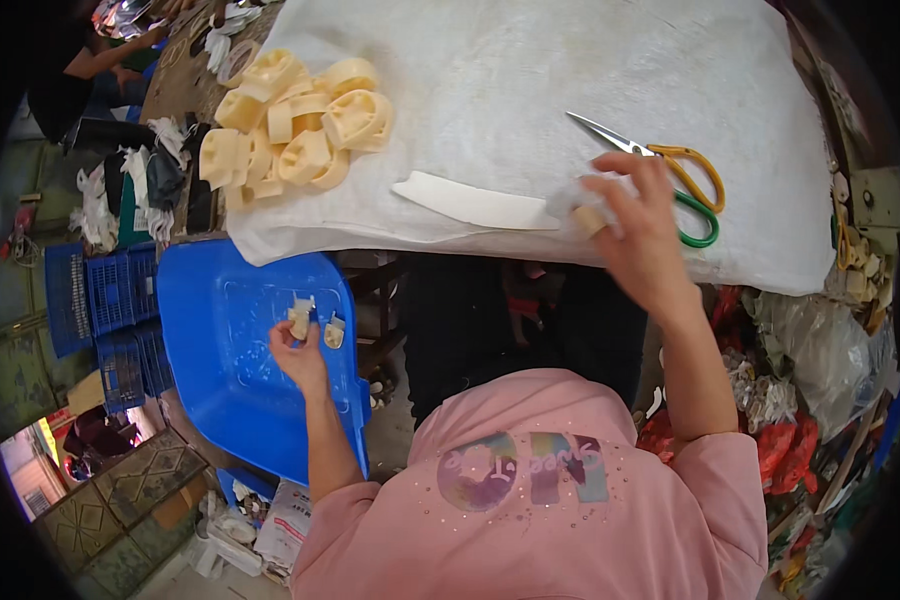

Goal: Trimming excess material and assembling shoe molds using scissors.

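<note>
Over the blue tub, my left hand (305,362) pinches a small cream-coloured moulded piece (299,318) with a pale tab. A similar small piece (335,332) lies in the tub beside my fingers. My right hand (642,225) is above the near edge of the table, its fingers bent and blurred. A beige band shows at one fingertip, with a whitish translucent patch beside it; I cannot make out whether anything is gripped. Just left of that hand lies a curved white strip (470,203). Scissors (678,165) with one yellow and one green handle rest partly behind it.
A heap of cream ring-shaped moulded parts (355,122) sits at the table's left, on a white woven cover (490,80). The blue tub (195,345) stands below the table edge. Blue crates (120,290) are further left; plastic bags (820,345) lie at right. Another person works at far left.
</note>
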`<state>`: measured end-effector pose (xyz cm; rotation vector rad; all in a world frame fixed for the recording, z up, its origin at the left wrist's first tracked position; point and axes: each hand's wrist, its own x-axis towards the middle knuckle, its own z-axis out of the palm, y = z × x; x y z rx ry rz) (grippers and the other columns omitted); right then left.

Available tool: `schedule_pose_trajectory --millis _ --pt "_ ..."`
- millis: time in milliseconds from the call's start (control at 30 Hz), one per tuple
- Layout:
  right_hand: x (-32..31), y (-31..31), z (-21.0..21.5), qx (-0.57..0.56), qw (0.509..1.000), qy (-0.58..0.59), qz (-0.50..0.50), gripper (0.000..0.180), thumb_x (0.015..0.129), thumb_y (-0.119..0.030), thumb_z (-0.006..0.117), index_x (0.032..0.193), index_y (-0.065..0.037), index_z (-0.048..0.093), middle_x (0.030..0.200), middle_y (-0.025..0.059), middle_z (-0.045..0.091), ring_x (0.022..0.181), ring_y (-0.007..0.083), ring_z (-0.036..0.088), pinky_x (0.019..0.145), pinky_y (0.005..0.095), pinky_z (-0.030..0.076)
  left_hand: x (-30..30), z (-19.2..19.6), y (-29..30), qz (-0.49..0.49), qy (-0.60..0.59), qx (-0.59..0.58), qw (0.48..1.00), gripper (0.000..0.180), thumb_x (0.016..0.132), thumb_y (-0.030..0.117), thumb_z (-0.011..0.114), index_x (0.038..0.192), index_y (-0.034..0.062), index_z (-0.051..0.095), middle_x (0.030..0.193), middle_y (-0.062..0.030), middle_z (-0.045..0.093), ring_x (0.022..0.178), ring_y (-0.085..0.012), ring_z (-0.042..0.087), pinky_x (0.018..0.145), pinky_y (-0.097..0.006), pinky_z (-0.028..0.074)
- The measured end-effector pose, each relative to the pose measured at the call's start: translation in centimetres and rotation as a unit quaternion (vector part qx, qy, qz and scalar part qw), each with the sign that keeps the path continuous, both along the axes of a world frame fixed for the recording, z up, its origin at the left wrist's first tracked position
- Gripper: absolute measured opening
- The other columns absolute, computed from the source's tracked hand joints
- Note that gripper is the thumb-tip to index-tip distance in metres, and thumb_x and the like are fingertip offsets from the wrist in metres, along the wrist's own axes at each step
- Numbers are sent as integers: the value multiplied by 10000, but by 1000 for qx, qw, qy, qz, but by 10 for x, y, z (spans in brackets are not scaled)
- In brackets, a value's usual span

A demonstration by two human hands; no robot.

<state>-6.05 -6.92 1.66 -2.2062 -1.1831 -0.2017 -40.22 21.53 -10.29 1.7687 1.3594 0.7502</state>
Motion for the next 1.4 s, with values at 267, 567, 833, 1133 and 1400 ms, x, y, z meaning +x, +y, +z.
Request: schedule_pose_trajectory --millis 267,567,833,1133,1400 --pt "-28 74 -4 -24 987 59 150 177 706 -95 691 823 -5 594 957 116 533 927 278 518 790 363 461 -18 -34 8 8 249 127 960 356 725 62 704 1042 34 545 950 -143 522 975 -286 503 888 -391 396" --pt "-8 87 10 -168 960 118 191 130 741 -63 647 814 27 588 926 160 544 918 315 557 770 389 490 125 95 -39 -215 -74 147 963 195 732 -46 651 911 16 602 970 -99 587 893 -234 572 751 -299 463" --pt "-4 87 3 -150 961 141 187 149 677 12 628 812 33 567 918 187 530 855 360 569 759 404 478 192 106 -83 -441 -113 246 856 189 686 -73 669 848 7 613 886 -110 599 816 -264 588 730 -315 478" --pt "32 60 30 79 910 402 -55 28 789 -25 554 803 -8 572 806 113 600 647 218 587 559 314 467 207 96 -97 -458 -7 336 823 272 653 38 711 906 47 613 990 -68 587 919 -269 560 794 -371 441" --pt "-4 88 59 -5 982 -134 133 162 613 -19 640 757 -68 585 911 43 587 826 233 571 597 315 474 204 120 -84 -409 -231 -2 883 504 917 344 539 1243 -34 466 963 -178 600 786 -278 601 707 -396 488"
